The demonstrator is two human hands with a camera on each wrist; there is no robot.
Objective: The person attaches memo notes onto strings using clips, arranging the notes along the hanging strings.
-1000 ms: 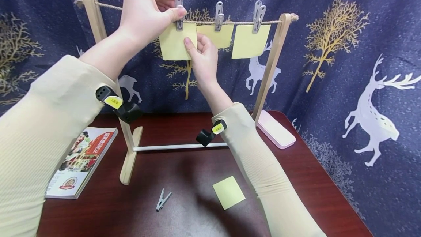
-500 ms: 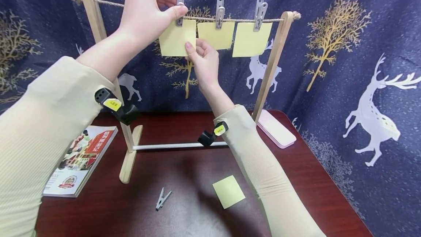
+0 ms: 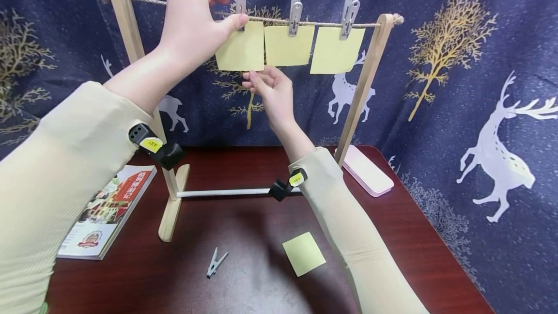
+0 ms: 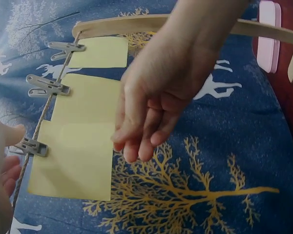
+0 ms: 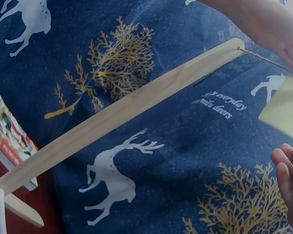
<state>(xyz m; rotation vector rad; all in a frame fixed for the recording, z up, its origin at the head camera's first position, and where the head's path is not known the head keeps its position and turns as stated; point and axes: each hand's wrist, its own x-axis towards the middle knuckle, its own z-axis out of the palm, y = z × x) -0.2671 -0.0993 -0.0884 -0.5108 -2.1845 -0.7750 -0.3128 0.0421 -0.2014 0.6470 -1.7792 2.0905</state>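
Note:
Three yellow sticky notes hang in a row from a twine line. The leftmost note [image 3: 240,52] is held on the twine [image 4: 39,121] by a grey metal clip [image 3: 240,0]. Around that clip, my left hand [image 3: 192,21] has thumb and forefinger spread apart, the thumb overlapping the note's top edge. Just under the note's lower right corner is my right hand [image 3: 276,93], fingers loosely bent with nothing visible in them. The middle note [image 3: 289,46] and the right note [image 3: 336,51] hang from their own clips.
A wooden frame [image 3: 366,86] carries the twine over the dark red table [image 3: 235,285]. On the table lie a loose clip [image 3: 215,263], a yellow note [image 3: 303,254], a book [image 3: 109,212] at left and a pink case [image 3: 366,171] at right. A deer-print cloth [image 3: 501,52] hangs behind.
My left forefinger has spread away from the clip, which stays on the twine with the note. My right hand has let go of the note's right edge and dropped below it.

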